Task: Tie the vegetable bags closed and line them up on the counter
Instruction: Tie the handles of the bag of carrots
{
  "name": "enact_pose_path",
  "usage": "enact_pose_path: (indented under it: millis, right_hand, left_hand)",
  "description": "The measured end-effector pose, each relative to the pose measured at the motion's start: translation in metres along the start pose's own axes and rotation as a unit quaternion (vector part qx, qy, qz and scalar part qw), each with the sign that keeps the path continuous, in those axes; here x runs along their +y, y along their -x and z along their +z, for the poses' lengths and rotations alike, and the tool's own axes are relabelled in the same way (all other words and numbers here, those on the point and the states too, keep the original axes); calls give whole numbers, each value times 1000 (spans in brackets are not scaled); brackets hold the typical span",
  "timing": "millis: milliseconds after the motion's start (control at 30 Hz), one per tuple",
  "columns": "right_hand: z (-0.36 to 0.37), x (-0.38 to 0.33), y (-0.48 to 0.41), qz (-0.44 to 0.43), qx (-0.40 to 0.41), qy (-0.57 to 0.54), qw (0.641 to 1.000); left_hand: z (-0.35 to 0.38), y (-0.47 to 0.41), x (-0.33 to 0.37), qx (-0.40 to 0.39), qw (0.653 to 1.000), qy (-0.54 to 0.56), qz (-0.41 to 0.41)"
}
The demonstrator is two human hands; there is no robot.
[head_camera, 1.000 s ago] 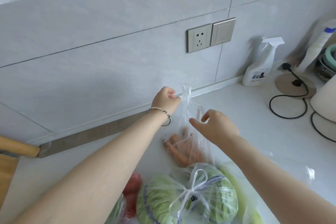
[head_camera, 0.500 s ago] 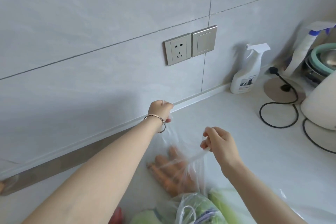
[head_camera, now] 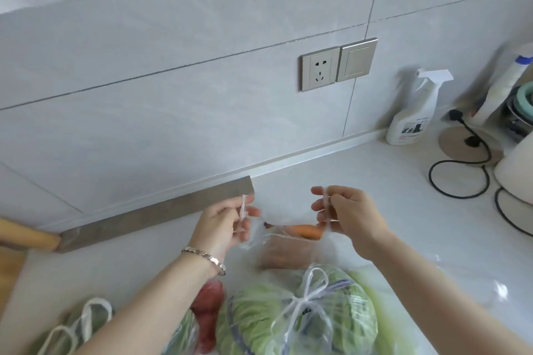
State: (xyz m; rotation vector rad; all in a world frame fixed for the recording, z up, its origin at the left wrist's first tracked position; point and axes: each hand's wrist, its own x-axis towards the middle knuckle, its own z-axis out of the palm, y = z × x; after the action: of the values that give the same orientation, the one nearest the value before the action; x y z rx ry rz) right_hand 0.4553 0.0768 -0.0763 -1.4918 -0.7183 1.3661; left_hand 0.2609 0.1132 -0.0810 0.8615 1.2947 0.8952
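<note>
1. Two bare hands work above a pale worktop (head_camera: pixel 375 181) whose back edge meets a tiled wall.
2. The left hand (head_camera: pixel 227 222) pinches one twisted handle of a clear carrot bag (head_camera: pixel 288 251) between thumb and fingers. The right hand (head_camera: pixel 349 219) pinches the other handle the same way.
3. The hands are apart, each clamped on its handle, and the handles are drawn up and outward. This probably pulls the bag's mouth closed and readies the two ends to be crossed into a knot.
4. The carrot bag rests on the worktop just below and between the hands, roughly midway between the front and back edges. Orange carrots show through the film, and one lies crosswise.
5. Just in front of it, toward the front edge, sits a cabbage bag (head_camera: pixel 302 317). Its handles are knotted in a bow on top, so it looks finished.
6. To the left of the cabbage bag is a bag holding something red (head_camera: pixel 207 314), partly hidden by the left forearm. I cannot tell whether it is tied.
7. Near the front left corner, another bag (head_camera: pixel 78 326) shows two loose white handle loops and appears untied.
8. The bags are bunched together rather than in a row, so the lining up is not yet done.
9. A long steel blade (head_camera: pixel 155 216) lies along the back edge on the left. A spray bottle (head_camera: pixel 412 112) stands near the back right corner, well clear of the bags.
</note>
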Motion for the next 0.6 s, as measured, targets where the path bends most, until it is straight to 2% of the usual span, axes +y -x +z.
enact_pose_path:
  millis: [133, 233, 333, 433, 500, 567, 600]
  right_hand:
    - [-13, 3, -1, 0, 15, 14, 1000]
    - [-16, 6, 0, 39, -33, 14, 999]
    - [-6, 7, 1, 63, -145, 92, 983]
    - [14, 7, 8, 50, -241, 230, 941]
    - [23, 10, 11, 49, -261, 236, 935]
    - [24, 13, 10, 55, -249, 224, 941]
    - [22, 16, 10, 63, -244, 213, 944]
  left_hand:
    - [-22, 16, -11, 6, 997, 77, 31]
    - [-33, 22, -18, -14, 997, 71, 37]
    - [-24, 20, -28, -88, 994, -34, 63]
    - [-3, 13, -34, -177, 961, -190, 100]
    - [11, 7, -38, -236, 929, -260, 119]
    - [18, 2, -41, -236, 890, -348, 178]
    - [18, 1, -39, -228, 893, -349, 170]
